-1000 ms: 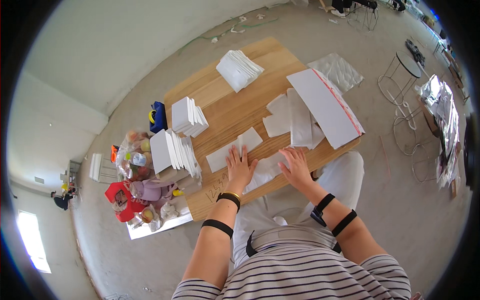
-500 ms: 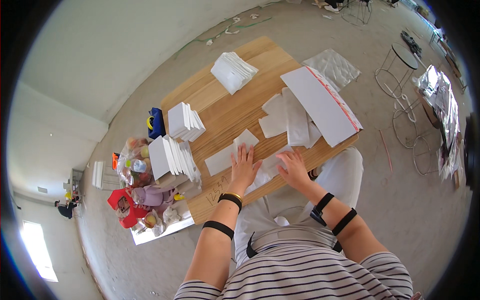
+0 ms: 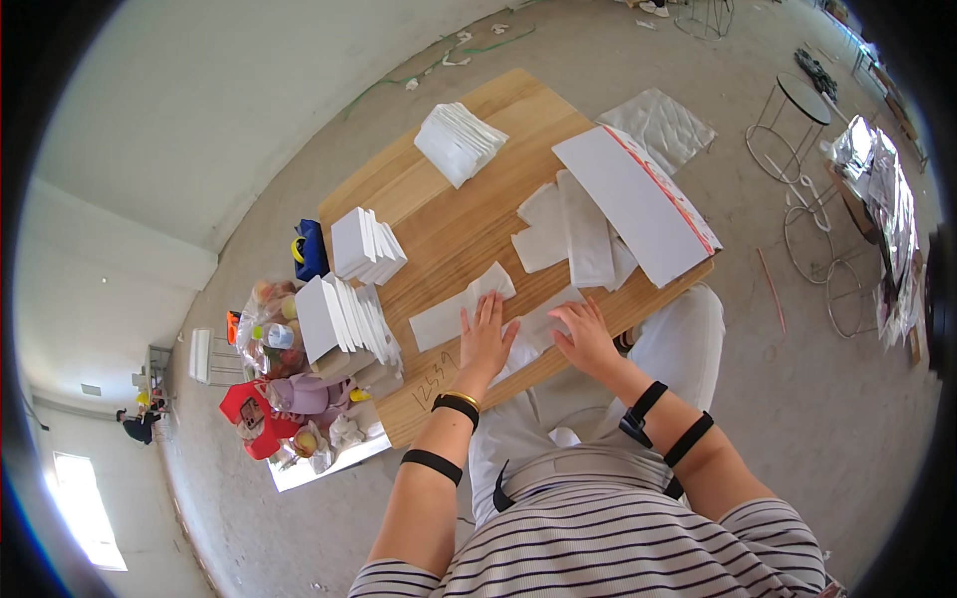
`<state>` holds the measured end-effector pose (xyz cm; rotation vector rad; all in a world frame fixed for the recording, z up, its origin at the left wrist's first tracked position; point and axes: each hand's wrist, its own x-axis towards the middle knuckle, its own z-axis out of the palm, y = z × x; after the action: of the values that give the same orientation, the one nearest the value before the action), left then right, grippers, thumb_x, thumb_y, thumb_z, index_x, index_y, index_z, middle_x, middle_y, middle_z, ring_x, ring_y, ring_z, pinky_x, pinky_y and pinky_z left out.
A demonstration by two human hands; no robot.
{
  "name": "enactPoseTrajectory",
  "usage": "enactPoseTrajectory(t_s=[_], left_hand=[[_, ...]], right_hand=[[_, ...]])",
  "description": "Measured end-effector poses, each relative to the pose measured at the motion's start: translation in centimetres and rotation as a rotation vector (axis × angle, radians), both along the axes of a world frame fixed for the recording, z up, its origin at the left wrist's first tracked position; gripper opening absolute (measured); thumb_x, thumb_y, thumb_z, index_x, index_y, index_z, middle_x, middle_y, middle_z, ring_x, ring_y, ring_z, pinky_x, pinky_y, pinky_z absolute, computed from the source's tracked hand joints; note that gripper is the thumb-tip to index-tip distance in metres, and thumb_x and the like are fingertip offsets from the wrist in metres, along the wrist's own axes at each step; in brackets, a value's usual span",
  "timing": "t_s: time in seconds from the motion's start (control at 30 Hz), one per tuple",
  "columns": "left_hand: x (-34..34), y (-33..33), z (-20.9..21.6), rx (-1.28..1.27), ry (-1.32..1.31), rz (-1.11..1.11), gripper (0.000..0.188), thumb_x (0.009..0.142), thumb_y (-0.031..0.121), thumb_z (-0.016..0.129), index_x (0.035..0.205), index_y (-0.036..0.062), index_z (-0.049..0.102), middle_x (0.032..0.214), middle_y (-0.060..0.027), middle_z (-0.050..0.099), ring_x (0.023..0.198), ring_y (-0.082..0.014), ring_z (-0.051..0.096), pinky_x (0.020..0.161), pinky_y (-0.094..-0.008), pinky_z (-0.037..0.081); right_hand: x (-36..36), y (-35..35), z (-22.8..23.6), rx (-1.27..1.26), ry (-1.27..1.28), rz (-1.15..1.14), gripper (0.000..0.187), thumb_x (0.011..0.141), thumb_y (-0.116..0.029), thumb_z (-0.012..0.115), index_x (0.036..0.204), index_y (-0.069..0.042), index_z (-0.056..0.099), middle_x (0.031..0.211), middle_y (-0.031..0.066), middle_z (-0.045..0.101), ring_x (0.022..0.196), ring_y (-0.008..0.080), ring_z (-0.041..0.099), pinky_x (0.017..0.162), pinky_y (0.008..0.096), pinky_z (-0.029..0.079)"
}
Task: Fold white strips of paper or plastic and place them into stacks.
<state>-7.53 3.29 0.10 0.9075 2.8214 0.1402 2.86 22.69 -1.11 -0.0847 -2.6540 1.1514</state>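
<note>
My left hand [image 3: 486, 339] rests flat with fingers spread on a white paper-like strip [image 3: 437, 324], whose far right end is folded or raised. Beside it, my right hand [image 3: 586, 339] touches a second white piece [image 3: 538, 321] near the table's front edge. Its fingers are slightly bent and apart, with nothing visibly gripped. The second piece lies partly between my hands, and part of it is hidden. Farther right on the wooden table [image 3: 449, 244] lie several loose white sheets [image 3: 588, 234], overlapping each other.
White folded stacks stand at the far side [image 3: 459, 145], left [image 3: 364, 244] and near left [image 3: 344, 314]. A white box with a red-patterned edge [image 3: 638, 204] sits on the right. Bagged fruit [image 3: 274, 334], a red item [image 3: 249, 419] and a blue holder [image 3: 311, 249] line the left.
The view has shifted slightly. My hands stay in almost the same places on the white pieces, and nothing has been picked up or let go.
</note>
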Motion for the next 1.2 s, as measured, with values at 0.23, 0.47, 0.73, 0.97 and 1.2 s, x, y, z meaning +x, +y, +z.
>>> enactPoseTrajectory(t_s=[0.23,0.47,0.73,0.97,1.2], left_hand=[[1.0,-1.4,-0.2,0.062,0.050,-0.044,0.064,0.102,0.043,0.042,0.150,0.0016,0.031,0.156,-0.0120,0.033,0.144,-0.0273,0.031,0.120,-0.0512,0.013],[1.0,-0.8,0.3,0.168,-0.033,0.045,0.067,0.100,0.044,0.047,0.149,0.0003,0.032,0.155,-0.0139,0.032,0.143,-0.0276,0.032,0.118,-0.0538,0.018],[1.3,1.5,-0.1,0.011,0.026,-0.037,0.071,0.101,0.052,0.040,0.155,0.0096,0.024,0.162,-0.0174,0.017,0.150,-0.0350,0.015,0.118,-0.0583,0.012],[1.3,1.5,-0.7,-0.030,-0.036,0.079,0.074,0.101,0.054,0.033,0.156,0.0060,0.019,0.163,-0.0123,0.016,0.151,-0.0315,0.013,0.120,-0.0565,0.005],[0.7,0.0,-0.6,0.192,-0.065,0.124,0.075,0.102,0.054,0.032,0.155,0.0034,0.019,0.162,-0.0127,0.021,0.150,-0.0295,0.016,0.121,-0.0502,0.006]], right_hand=[[0.1,0.3,0.3,-0.033,0.012,0.014,0.030,0.084,-0.016,0.066,0.113,-0.009,0.060,0.114,0.0119,0.061,0.118,0.0336,0.054,0.113,0.0527,0.030],[0.5,0.0,0.5,-0.009,0.021,0.017,0.027,0.084,-0.016,0.067,0.110,-0.008,0.062,0.113,0.0120,0.062,0.118,0.0344,0.054,0.113,0.0527,0.031],[0.4,-0.5,0.8,-0.020,0.044,0.058,0.026,0.082,-0.015,0.068,0.106,-0.007,0.064,0.109,0.0128,0.062,0.112,0.0359,0.053,0.103,0.0470,0.038],[0.7,-0.4,1.0,0.005,0.038,0.069,0.026,0.082,-0.017,0.067,0.106,-0.008,0.064,0.110,0.0127,0.062,0.112,0.0371,0.053,0.104,0.0472,0.037],[0.5,-0.3,1.3,0.005,0.039,0.070,0.026,0.084,-0.017,0.066,0.107,-0.006,0.064,0.111,0.0136,0.062,0.111,0.0360,0.054,0.102,0.0459,0.040]])
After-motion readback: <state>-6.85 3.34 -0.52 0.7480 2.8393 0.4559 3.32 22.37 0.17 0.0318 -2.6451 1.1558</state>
